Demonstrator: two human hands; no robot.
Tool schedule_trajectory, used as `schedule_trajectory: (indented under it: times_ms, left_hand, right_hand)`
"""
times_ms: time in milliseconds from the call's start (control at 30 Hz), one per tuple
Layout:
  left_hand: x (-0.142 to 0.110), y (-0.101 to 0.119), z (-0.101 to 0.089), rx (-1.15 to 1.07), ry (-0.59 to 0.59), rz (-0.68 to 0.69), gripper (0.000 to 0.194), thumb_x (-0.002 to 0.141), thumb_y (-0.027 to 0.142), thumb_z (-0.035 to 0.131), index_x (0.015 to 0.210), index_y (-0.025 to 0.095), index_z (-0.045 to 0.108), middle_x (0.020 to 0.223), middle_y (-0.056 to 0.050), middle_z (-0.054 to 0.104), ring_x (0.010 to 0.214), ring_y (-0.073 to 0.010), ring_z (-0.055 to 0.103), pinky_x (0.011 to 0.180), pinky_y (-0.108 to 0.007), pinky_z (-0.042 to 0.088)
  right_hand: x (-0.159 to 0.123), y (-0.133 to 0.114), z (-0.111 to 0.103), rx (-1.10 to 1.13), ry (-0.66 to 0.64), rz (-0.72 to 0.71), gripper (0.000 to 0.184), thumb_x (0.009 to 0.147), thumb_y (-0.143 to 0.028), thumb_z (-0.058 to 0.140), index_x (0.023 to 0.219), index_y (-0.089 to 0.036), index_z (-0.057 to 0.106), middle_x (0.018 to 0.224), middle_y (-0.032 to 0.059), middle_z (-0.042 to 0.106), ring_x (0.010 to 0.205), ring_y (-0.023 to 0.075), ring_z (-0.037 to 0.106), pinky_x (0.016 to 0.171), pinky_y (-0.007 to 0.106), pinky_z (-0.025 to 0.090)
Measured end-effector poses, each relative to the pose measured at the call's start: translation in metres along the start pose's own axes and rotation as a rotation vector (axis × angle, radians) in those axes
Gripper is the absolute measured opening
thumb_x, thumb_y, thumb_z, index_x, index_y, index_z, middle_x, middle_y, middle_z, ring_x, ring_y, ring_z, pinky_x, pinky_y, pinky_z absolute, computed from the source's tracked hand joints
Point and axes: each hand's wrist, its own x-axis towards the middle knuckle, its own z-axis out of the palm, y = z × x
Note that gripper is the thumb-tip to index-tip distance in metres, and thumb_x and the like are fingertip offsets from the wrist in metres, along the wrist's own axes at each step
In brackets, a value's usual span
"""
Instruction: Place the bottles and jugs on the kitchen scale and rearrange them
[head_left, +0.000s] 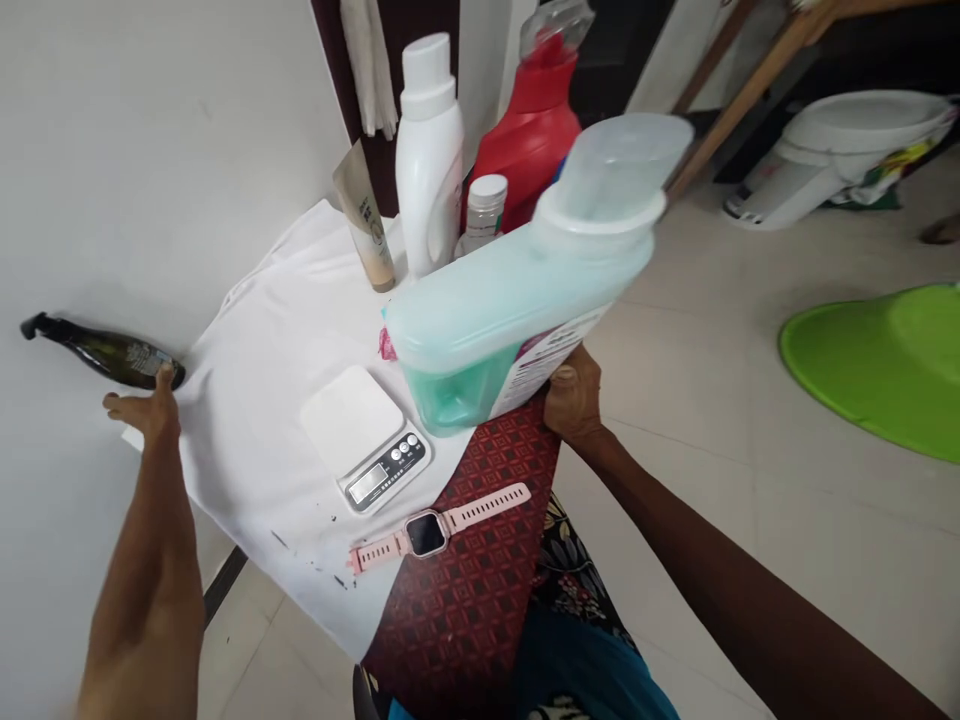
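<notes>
Teal-filled, the large bottle (517, 290) at one o'clock hides part of the red jug (525, 145) and fingertips of your curled right hand (576, 398); you cannot tell its grip. At nine, your spread left hand (148, 408) overlaps the dark bottle (120, 353), hold unclear.

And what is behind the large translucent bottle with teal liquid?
Behind the translucent bottle, a red plastic bottle and a small clear white-capped bottle partly show; their lower parts are covered.

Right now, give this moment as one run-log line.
left hand: spread, at dark bottle | right hand: beside teal bottle | scale, pink watch: on table
</notes>
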Motion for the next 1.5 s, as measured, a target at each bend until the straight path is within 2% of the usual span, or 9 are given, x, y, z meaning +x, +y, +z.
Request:
schedule_trajectory:
  times_ms: [67, 133, 200, 367, 533, 633, 800, 1067, 1500]
  left_hand:
    - [-0.027, 0.014, 0.001, 0.061, 0.179, -0.100, 0.082, 0.068, 0.031, 0.094, 0.094, 0.032, 0.016, 0.124, -0.009, 0.046, 0.153, -0.0411, 0.038, 0.136, -0.068, 0.019]
    - [-0.065, 0.038, 0.003, 0.030, 0.175, -0.085, 0.065, 0.073, 0.030, 0.091, 0.100, 0.028, 0.031, 0.130, -0.011, 0.050, 0.143, -0.0343, 0.051, 0.131, -0.058, 0.037]
    - [-0.110, 0.071, 0.005, -0.113, -0.035, 0.040, 0.052, 0.084, 0.043, 0.085, 0.113, 0.022, 0.047, 0.129, -0.012, 0.060, 0.129, -0.0296, 0.063, 0.119, -0.054, 0.051]
    - [-0.214, 0.169, 0.018, -0.342, -0.576, 0.359, 0.068, 0.088, 0.070, 0.079, 0.135, 0.024, 0.063, 0.141, -0.015, 0.070, 0.127, -0.0305, 0.072, 0.108, -0.048, 0.059]
    - [-0.261, 0.221, 0.048, -0.541, -0.932, 0.301, 0.054, 0.085, 0.073, 0.081, 0.090, 0.020, 0.076, 0.094, -0.010, 0.078, 0.092, -0.0253, 0.076, 0.085, -0.041, 0.063]
    - [-0.275, 0.226, 0.068, -0.639, -0.838, 0.176, 0.057, 0.077, 0.065, 0.090, 0.058, 0.021, 0.059, 0.057, -0.001, 0.058, 0.055, -0.0147, 0.056, 0.058, -0.032, 0.051]
    - [-0.297, 0.241, 0.074, -0.694, -0.658, 0.084, 0.058, 0.071, 0.056, 0.091, 0.054, 0.024, 0.045, 0.048, 0.005, 0.040, 0.044, -0.0092, 0.035, 0.047, -0.030, 0.033]
    - [-0.292, 0.275, 0.022, -0.596, -0.444, 0.171, 0.068, 0.077, 0.072, 0.075, 0.062, 0.026, 0.028, 0.050, 0.008, 0.022, 0.042, -0.0104, 0.029, 0.047, -0.031, 0.039]
    - [-0.239, 0.223, -0.034, -0.440, -0.058, 0.245, 0.035, 0.072, 0.041, 0.074, 0.057, 0.025, 0.047, 0.053, 0.006, 0.038, 0.046, -0.0114, 0.032, 0.047, -0.031, 0.038]
  right_hand:
    - [0.000, 0.001, 0.000, 0.018, -0.014, -0.007, 0.091, 0.097, -0.098, 0.025, 0.115, -0.024, 0.074, 0.108, 0.0146, 0.077, 0.099, 0.0356, 0.074, 0.090, 0.055, 0.061]
    - [0.000, 0.003, 0.001, 0.034, -0.009, -0.018, 0.092, 0.097, -0.098, 0.026, 0.123, -0.024, 0.074, 0.117, 0.0163, 0.077, 0.109, 0.0384, 0.074, 0.095, 0.059, 0.060]
    - [-0.001, 0.005, 0.001, 0.037, -0.001, -0.020, 0.094, 0.097, -0.098, 0.027, 0.128, -0.023, 0.073, 0.121, 0.0176, 0.076, 0.114, 0.0397, 0.074, 0.099, 0.060, 0.060]
    - [-0.002, 0.004, 0.002, -0.017, -0.016, 0.017, 0.103, 0.095, -0.100, 0.021, 0.134, -0.020, 0.074, 0.121, 0.0212, 0.076, 0.113, 0.0405, 0.074, 0.098, 0.060, 0.060]
    - [0.001, -0.002, 0.002, -0.024, -0.014, 0.082, 0.106, 0.097, -0.098, 0.015, 0.141, -0.020, 0.073, 0.130, 0.0214, 0.078, 0.121, 0.0403, 0.073, 0.105, 0.062, 0.059]
    - [0.005, -0.004, 0.002, -0.002, 0.006, 0.151, 0.095, 0.106, -0.085, 0.012, 0.143, -0.022, 0.074, 0.135, 0.0190, 0.078, 0.127, 0.0376, 0.072, 0.112, 0.061, 0.056]
    - [0.010, -0.005, 0.005, -0.011, 0.010, 0.206, 0.093, 0.108, -0.082, 0.015, 0.139, -0.019, 0.076, 0.137, 0.0207, 0.078, 0.129, 0.0396, 0.071, 0.115, 0.064, 0.055]
    - [0.008, -0.004, 0.004, 0.011, 0.005, 0.181, 0.085, 0.112, -0.076, 0.018, 0.135, -0.019, 0.077, 0.128, 0.0200, 0.079, 0.123, 0.0378, 0.073, 0.110, 0.061, 0.058]
    - [0.007, 0.003, 0.009, -0.042, 0.041, 0.161, 0.082, 0.111, -0.078, 0.025, 0.135, -0.021, 0.078, 0.126, 0.0189, 0.081, 0.118, 0.0378, 0.075, 0.111, 0.062, 0.058]
